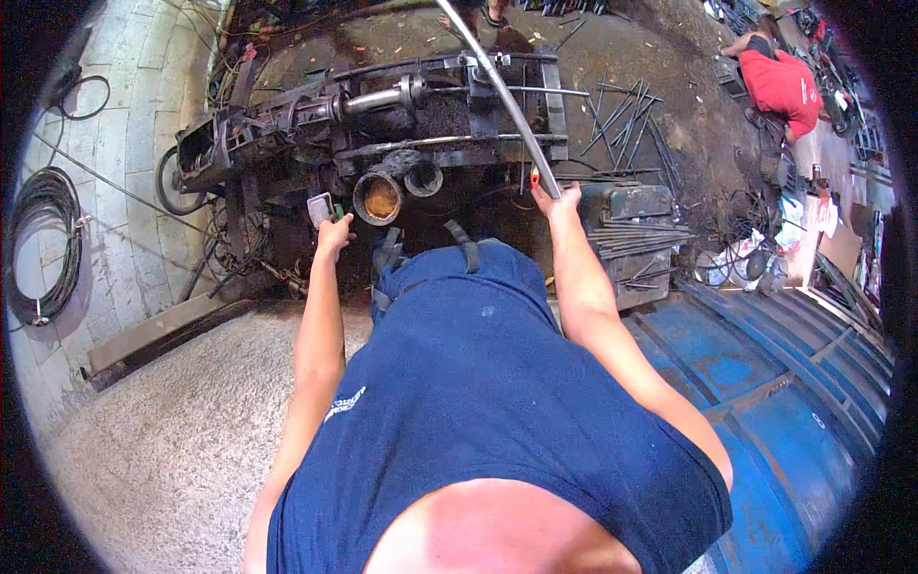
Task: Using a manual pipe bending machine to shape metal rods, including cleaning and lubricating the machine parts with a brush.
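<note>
My right hand (564,199) is closed around the lower end of a long grey metal rod (505,91). The rod slants up and to the left, across the front of a greasy machine (382,110). A small orange-red spot shows by the fingers; I cannot make out what it is. My left hand (335,232) is closed at a small pale rectangular box (319,209) with a green part. Whether that box is loose or fixed to the machine is unclear. Between my hands, nearer the left, a round metal cup (382,196) with an orange-brown inside sits at the machine's front.
Thin rods (639,239) lie on a grey-green box (626,201) at right, with more rods (626,120) on the floor behind. A blue metal panel (765,421) lies at lower right. A coiled black hose (46,247) is at far left. A person in red (779,86) crouches at upper right.
</note>
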A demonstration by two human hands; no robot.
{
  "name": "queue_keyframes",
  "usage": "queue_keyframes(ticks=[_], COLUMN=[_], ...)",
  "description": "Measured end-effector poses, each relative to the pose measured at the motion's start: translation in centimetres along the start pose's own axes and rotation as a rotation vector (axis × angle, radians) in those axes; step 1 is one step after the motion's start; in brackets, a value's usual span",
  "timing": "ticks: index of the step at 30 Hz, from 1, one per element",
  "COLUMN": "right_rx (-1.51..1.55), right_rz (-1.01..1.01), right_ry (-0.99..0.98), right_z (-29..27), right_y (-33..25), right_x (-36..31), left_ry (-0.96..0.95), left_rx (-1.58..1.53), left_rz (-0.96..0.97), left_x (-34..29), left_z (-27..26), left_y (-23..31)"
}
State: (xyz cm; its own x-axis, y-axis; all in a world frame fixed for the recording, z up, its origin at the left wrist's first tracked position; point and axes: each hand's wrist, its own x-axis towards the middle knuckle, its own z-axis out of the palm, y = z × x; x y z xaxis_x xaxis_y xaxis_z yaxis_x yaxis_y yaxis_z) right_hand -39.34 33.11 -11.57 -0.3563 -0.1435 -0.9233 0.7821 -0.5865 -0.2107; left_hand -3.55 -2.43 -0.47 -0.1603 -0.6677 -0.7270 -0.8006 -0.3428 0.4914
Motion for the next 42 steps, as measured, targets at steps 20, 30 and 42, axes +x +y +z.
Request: queue_keyframes(ticks=[20,30,42], right_rx=[-0.59,-0.806,-1.634], right_rz=[-0.414,-0.831,-1.379], right_ry=[0.252,-0.124,-0.471], right_z=[2.8,13.6,27.9], right_y=[-0.7,-7.6,0.8], right_x=[1.1,-8.1,-20.1], left_ry=[0.014,0.07,0.059], left_rx=[-0.031,-0.139,-0.245], left_rz=[0.015,0.061,0.115], left_x=[-1.1,-0.5,-1.1], left_z=[0.0,0.4,0.4], left_y=[-0.2,-1.3,-1.4])
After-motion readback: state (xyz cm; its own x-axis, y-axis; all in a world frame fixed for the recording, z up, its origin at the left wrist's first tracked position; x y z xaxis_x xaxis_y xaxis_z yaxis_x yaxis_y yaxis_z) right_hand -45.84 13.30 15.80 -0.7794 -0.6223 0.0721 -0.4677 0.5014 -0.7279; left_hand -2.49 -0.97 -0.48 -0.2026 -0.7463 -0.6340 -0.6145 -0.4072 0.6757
